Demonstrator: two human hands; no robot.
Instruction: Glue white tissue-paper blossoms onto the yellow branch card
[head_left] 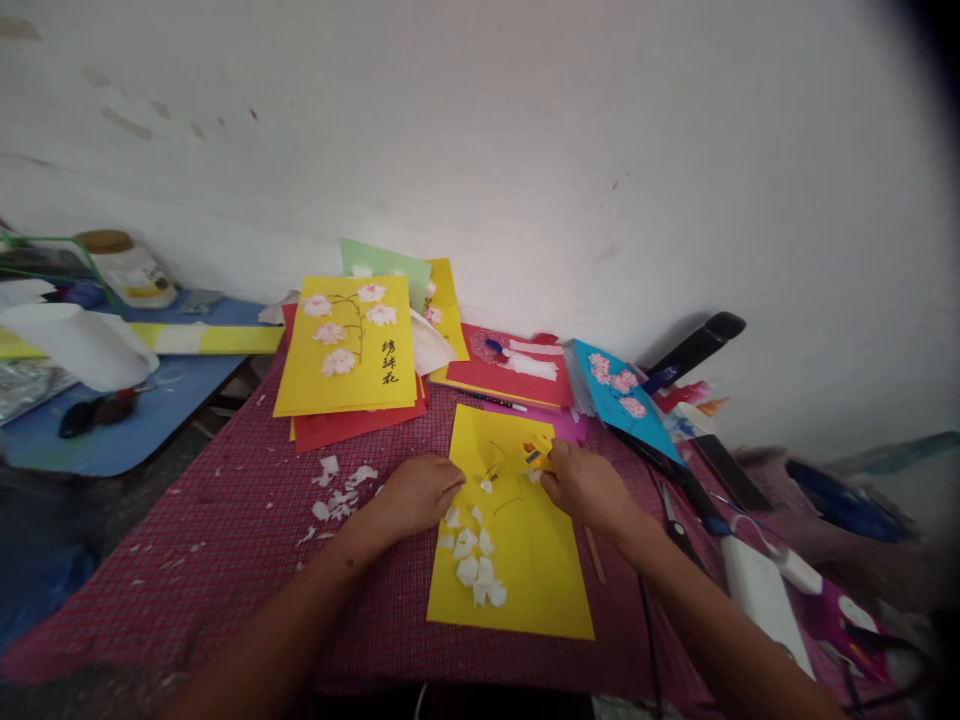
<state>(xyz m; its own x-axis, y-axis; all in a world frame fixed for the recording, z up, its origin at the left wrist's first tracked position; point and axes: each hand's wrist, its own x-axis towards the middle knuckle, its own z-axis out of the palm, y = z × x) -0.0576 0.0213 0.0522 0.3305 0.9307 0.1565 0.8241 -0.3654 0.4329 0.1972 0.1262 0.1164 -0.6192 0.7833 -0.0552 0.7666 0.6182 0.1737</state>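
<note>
A yellow sheet of paper lies in front of me with thin drawn stems on it. White paper pieces are clustered on its lower left part. My left hand is at the sheet's left edge, fingertips pinched together; what they hold, if anything, is hidden. Over the sheet's upper right, my right hand grips a small yellow tube with a red and blue label. A bit of white shows just under it. Loose white scraps lie on the cloth left of my left hand.
Finished flower cards are stacked at the back left. A red sheet, a pen and a blue flower card are behind the sheet. Scissors and a white power strip lie right. A paper roll is far left.
</note>
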